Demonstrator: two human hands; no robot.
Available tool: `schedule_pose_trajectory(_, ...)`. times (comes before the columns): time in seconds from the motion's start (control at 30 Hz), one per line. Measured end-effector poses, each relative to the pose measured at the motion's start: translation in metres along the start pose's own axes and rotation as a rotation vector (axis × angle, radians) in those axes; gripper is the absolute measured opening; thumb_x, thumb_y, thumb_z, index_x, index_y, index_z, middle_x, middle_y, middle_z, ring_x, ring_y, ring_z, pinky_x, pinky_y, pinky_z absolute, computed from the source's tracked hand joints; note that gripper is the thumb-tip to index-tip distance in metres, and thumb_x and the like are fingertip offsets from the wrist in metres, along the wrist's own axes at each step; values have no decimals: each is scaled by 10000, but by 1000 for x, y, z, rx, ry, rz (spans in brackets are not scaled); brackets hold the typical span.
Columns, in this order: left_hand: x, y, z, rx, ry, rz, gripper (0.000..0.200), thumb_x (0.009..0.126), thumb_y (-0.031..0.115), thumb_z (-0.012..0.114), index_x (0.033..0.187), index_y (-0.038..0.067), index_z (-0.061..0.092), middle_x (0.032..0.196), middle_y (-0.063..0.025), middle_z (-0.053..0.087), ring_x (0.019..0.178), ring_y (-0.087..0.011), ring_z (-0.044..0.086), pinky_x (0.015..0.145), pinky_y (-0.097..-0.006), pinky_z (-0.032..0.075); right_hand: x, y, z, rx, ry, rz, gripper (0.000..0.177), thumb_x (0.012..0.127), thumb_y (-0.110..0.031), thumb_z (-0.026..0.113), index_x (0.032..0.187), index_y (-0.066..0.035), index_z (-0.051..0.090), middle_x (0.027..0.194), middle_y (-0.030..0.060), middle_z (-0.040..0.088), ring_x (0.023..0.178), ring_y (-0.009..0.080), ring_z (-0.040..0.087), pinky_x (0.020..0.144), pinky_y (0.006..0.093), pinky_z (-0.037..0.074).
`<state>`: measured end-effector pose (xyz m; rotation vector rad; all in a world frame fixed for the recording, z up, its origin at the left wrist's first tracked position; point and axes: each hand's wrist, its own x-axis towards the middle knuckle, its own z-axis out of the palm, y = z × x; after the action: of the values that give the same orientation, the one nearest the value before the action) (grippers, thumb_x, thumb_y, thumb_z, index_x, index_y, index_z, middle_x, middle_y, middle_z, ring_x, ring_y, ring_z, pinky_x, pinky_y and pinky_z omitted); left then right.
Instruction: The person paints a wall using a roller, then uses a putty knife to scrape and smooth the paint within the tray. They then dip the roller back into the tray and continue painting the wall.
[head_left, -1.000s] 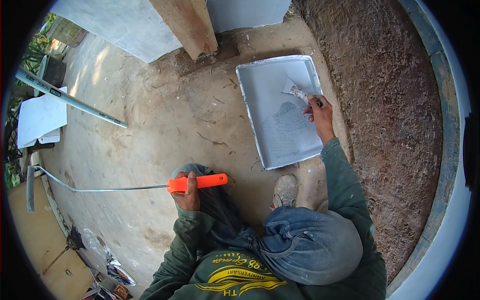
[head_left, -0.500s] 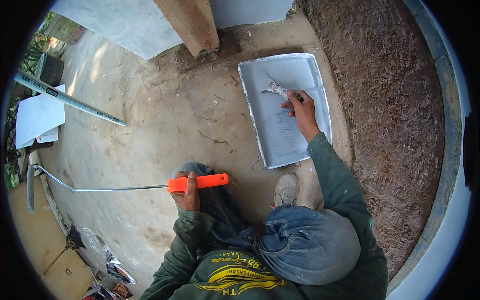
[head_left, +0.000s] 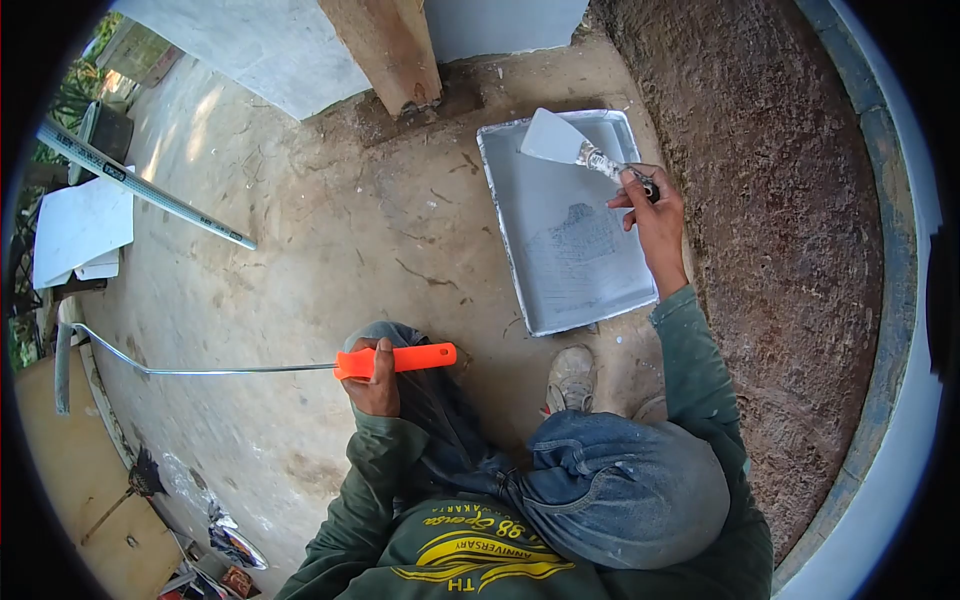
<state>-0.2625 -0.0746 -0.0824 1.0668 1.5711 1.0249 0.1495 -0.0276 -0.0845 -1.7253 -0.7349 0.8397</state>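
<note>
My left hand (head_left: pixel 374 380) is wrapped round the orange handle of a paint roller frame (head_left: pixel 425 357). Its thin metal rod runs left to a narrow grey roller. In my right hand (head_left: pixel 655 222) is a paint-smeared scraper (head_left: pixel 556 138), gripped by its handle, its broad pale blade pointing up and left over the top of the tray. The white-rimmed tray (head_left: pixel 507 250) lies on the floor with grey-white paint in it, thinner and patchy around the middle.
A wooden post (head_left: pixel 392 50) stands beyond the tray, by a pale wall panel (head_left: pixel 250 45). Rough brown ground (head_left: pixel 770 200) lies at the right. A long pole (head_left: pixel 150 188) and white sheets (head_left: pixel 80 228) are at the left, with a board (head_left: pixel 70 440) below.
My right hand has moved right and slightly toward me, and the scraper's blade has risen off the tray's surface, now showing its broad face. My left hand has hardly moved.
</note>
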Motion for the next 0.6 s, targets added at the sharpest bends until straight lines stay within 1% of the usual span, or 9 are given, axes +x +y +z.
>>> schedule_pose_trajectory(0.1,-1,-2,0,13,-2,-3,288,960,242,714,811,13,622,706,3,548,651,-97,482,623,-286,405,-4,-22,-6,-108,20,-139,243,1025,-233,680,1160,-32,662,866,56,713,738,123,732,471,225,442)
schedule_pose_trajectory(0.13,-1,-4,0,29,-2,11,301,956,274,716,830,21,613,719,17,518,657,-90,457,613,-280,371,-6,-28,-8,-187,35,-176,236,1019,-219,684,1146,-21,661,876,73,728,735,131,739,485,243,472)
schedule_pose_trajectory(0.2,0,-7,-1,38,-3,19,303,956,274,716,831,19,613,720,15,520,659,-91,459,615,-279,372,-6,-36,-12,-265,53,-214,230,1012,-205,687,1132,-10,661,886,89,743,732,139,746,500,262,502)
schedule_pose_trajectory(0.27,0,-7,-1,50,-3,24,305,957,275,717,832,16,613,722,14,522,661,-92,462,618,-279,373,-2,-40,-18,-438,113,-287,246,1004,-226,689,1118,-9,667,841,123,749,708,182,761,568,326,550)
schedule_pose_trajectory(0.3,0,-6,-1,34,-4,23,309,955,278,719,832,14,614,724,11,527,665,-94,467,625,-279,379,3,-40,-24,-438,113,-286,246,1004,-226,689,1118,-9,667,841,123,749,708,182,761,568,326,550)
schedule_pose_trajectory(0.4,0,-3,1,22,5,27,297,960,251,718,811,13,622,707,3,551,657,-100,489,634,-284,409,21,-37,-50,-653,186,-189,306,976,-285,692,1089,-1,682,789,167,738,654,268,764,630,381,568)
schedule_pose_trajectory(0.5,2,-7,2,16,13,34,287,966,219,716,786,13,630,690,-4,574,645,-103,506,635,-288,435,33,-20,-74,-692,177,-97,357,974,-320,671,1125,4,681,730,143,723,644,238,751,657,363,552)
schedule_pose_trajectory(0.53,2,-8,1,9,10,39,287,966,217,718,785,13,629,692,-6,577,644,-102,506,636,-288,437,32,-12,-76,-693,192,-99,357,972,-327,669,1076,15,683,786,165,739,638,253,761,606,371,560)
schedule_pose_trajectory(0.6,2,-5,3,13,11,35,288,965,216,718,785,11,628,692,-7,579,643,-102,506,636,-288,438,35,1,-77,-657,181,-30,342,972,-315,678,1063,14,685,764,146,730,611,231,747,571,354,545)
